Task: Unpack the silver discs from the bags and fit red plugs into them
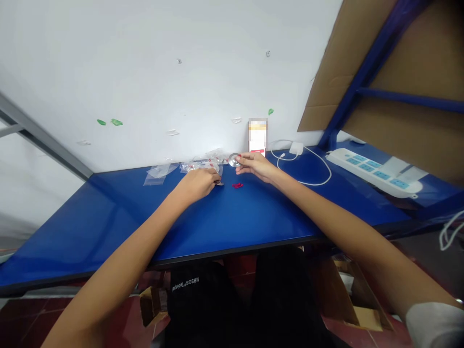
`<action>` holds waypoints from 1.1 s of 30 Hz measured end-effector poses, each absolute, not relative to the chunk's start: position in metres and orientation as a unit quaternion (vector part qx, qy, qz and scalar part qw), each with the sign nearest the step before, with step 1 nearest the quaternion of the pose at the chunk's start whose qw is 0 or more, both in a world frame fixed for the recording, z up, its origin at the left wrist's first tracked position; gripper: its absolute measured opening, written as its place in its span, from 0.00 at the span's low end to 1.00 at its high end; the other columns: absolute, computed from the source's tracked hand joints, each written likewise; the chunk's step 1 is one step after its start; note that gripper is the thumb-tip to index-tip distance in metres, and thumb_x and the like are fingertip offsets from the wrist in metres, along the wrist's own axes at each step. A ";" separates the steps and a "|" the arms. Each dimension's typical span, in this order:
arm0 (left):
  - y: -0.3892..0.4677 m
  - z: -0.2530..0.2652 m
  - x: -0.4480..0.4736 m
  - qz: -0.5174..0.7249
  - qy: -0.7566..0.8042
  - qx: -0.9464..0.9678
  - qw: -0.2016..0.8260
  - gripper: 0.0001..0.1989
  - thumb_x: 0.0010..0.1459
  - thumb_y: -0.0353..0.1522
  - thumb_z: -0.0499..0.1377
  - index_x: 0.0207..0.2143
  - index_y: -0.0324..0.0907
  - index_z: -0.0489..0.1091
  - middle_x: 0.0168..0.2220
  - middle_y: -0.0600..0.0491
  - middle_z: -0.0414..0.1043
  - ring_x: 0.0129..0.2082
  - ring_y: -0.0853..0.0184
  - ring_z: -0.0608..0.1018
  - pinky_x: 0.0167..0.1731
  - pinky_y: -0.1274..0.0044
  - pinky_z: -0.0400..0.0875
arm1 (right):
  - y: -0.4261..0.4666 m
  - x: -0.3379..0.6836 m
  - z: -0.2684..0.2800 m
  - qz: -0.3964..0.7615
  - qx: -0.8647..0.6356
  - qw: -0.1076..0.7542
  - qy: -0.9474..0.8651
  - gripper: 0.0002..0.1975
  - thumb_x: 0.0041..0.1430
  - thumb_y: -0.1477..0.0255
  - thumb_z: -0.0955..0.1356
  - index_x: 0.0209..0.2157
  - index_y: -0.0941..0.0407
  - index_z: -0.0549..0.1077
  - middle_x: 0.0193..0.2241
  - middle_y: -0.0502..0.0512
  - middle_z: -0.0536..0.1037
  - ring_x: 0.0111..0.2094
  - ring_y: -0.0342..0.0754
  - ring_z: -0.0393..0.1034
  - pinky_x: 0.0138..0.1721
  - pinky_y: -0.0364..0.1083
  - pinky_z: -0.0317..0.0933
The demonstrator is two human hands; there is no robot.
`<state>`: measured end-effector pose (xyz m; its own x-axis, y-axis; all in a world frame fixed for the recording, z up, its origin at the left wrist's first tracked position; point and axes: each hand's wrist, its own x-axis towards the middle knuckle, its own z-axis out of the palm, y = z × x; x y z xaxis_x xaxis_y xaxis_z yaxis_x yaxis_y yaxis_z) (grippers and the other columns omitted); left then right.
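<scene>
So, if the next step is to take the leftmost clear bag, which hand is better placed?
Probably the left hand: it is nearer the clear bag, though it seems to pinch something small. The right hand is farther away and holds a metal disc.

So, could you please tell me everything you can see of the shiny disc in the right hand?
The disc is round, silver-grey and metallic-looking, with a ring-like rim around its middle; whether the centre is open is too small to tell. It is tipped up, face roughly toward the camera, its right side gripped by the fingers of the right hand. It sits near the back edge of the blue table, just right of some clear plastic bags.
</scene>
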<state>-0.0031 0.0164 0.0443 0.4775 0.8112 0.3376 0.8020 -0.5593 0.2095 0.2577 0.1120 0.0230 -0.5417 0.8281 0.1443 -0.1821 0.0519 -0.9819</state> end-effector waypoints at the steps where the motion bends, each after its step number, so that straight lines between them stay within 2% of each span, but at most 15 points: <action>1: 0.016 0.046 -0.004 0.166 0.456 0.875 0.008 0.15 0.60 0.29 0.60 0.45 0.48 0.84 0.43 0.45 0.84 0.38 0.55 0.84 0.39 0.67 0.76 | 0.112 0.258 0.023 0.643 -0.258 0.396 -0.603 0.16 0.58 0.63 0.83 0.39 0.57 0.83 0.35 0.56 0.84 0.37 0.48 0.83 0.45 0.46 0.83; 4: 0.013 0.053 -0.009 0.107 0.431 0.896 0.010 0.17 0.60 0.30 0.61 0.50 0.48 0.82 0.45 0.46 0.84 0.39 0.55 0.83 0.39 0.68 0.74 | 0.112 0.259 0.024 0.663 -0.238 0.383 -0.597 0.14 0.58 0.68 0.83 0.43 0.58 0.84 0.39 0.59 0.87 0.41 0.51 0.85 0.49 0.49 0.83; 8: 0.010 0.061 -0.013 0.133 0.428 0.892 0.060 0.13 0.63 0.39 0.66 0.49 0.50 0.82 0.43 0.49 0.85 0.38 0.57 0.84 0.39 0.69 0.74 | 0.110 0.258 0.024 0.652 -0.247 0.388 -0.603 0.11 0.60 0.69 0.81 0.42 0.58 0.85 0.38 0.60 0.87 0.40 0.52 0.85 0.49 0.49 0.83; 11: 0.009 0.061 -0.008 0.249 0.457 0.849 0.096 0.16 0.65 0.45 0.67 0.50 0.49 0.80 0.39 0.50 0.84 0.34 0.60 0.83 0.38 0.70 0.76 | 0.105 0.254 0.025 0.625 -0.257 0.393 -0.623 0.11 0.62 0.68 0.80 0.43 0.58 0.84 0.38 0.60 0.87 0.39 0.51 0.86 0.46 0.48 0.84; 14: 0.010 0.054 0.003 0.381 0.482 0.779 0.125 0.17 0.67 0.44 0.66 0.54 0.48 0.78 0.38 0.51 0.84 0.34 0.62 0.84 0.37 0.71 0.78 | 0.097 0.246 0.024 0.610 -0.277 0.384 -0.635 0.10 0.62 0.68 0.80 0.41 0.59 0.84 0.36 0.61 0.87 0.36 0.50 0.86 0.43 0.46 0.84; 17: 0.011 0.044 0.014 0.423 0.470 0.760 0.151 0.17 0.68 0.41 0.65 0.57 0.48 0.77 0.43 0.49 0.84 0.39 0.60 0.85 0.38 0.71 0.80 | 0.087 0.238 0.025 0.608 -0.283 0.380 -0.637 0.08 0.63 0.69 0.79 0.40 0.59 0.83 0.33 0.60 0.86 0.35 0.50 0.86 0.41 0.45 0.84; 20: 0.011 0.038 0.017 0.410 0.459 0.783 0.097 0.15 0.70 0.40 0.64 0.56 0.48 0.79 0.50 0.47 0.83 0.45 0.58 0.85 0.43 0.68 0.81 | 0.076 0.234 0.030 0.635 -0.261 0.363 -0.630 0.07 0.63 0.69 0.78 0.38 0.59 0.84 0.34 0.61 0.86 0.37 0.51 0.86 0.44 0.46 0.83; 23: 0.009 0.038 0.015 0.411 0.459 0.787 0.012 0.11 0.73 0.40 0.62 0.51 0.48 0.81 0.48 0.47 0.83 0.47 0.57 0.84 0.49 0.66 0.79 | 0.070 0.234 0.037 0.675 -0.224 0.342 -0.614 0.06 0.61 0.71 0.77 0.38 0.59 0.85 0.38 0.61 0.87 0.40 0.53 0.87 0.50 0.50 0.82; 25: 0.007 0.040 0.014 0.429 0.462 0.776 -0.002 0.11 0.73 0.41 0.62 0.48 0.48 0.82 0.46 0.48 0.83 0.46 0.58 0.84 0.49 0.67 0.78 | 0.067 0.234 0.039 0.680 -0.212 0.337 -0.616 0.07 0.58 0.71 0.79 0.39 0.58 0.85 0.40 0.60 0.87 0.42 0.54 0.87 0.52 0.51 0.82; 28: 0.006 0.041 0.014 0.455 0.465 0.759 0.024 0.12 0.72 0.44 0.63 0.45 0.48 0.82 0.45 0.49 0.84 0.43 0.59 0.85 0.45 0.68 0.80 | 0.067 0.232 0.037 0.659 -0.214 0.358 -0.626 0.13 0.55 0.66 0.83 0.39 0.56 0.84 0.42 0.57 0.86 0.42 0.53 0.87 0.50 0.50 0.82; 33: 0.005 0.042 0.018 0.474 0.457 0.750 0.065 0.13 0.72 0.45 0.63 0.46 0.46 0.81 0.46 0.48 0.84 0.41 0.60 0.86 0.42 0.69 0.83 | 0.069 0.229 0.034 0.617 -0.219 0.391 -0.647 0.22 0.53 0.54 0.83 0.38 0.57 0.81 0.37 0.57 0.85 0.39 0.53 0.86 0.43 0.49 0.83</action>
